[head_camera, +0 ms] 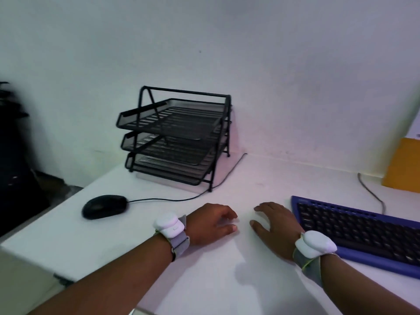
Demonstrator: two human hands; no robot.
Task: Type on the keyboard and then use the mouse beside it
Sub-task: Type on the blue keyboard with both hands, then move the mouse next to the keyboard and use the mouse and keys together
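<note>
Both hands rest empty on the worktop [204, 280] — left hand [211, 223] loosely curled, right hand [276, 223] spread flat beside the keyboard [363, 230]. To type, both should shift right over the keys; the mouse [104, 206] waits far left.

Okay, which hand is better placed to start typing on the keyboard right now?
The right hand: it rests on the desk just beside the keyboard. The left hand lies farther off, toward the mouse.

No text, label or number can be read anywhere.
</note>
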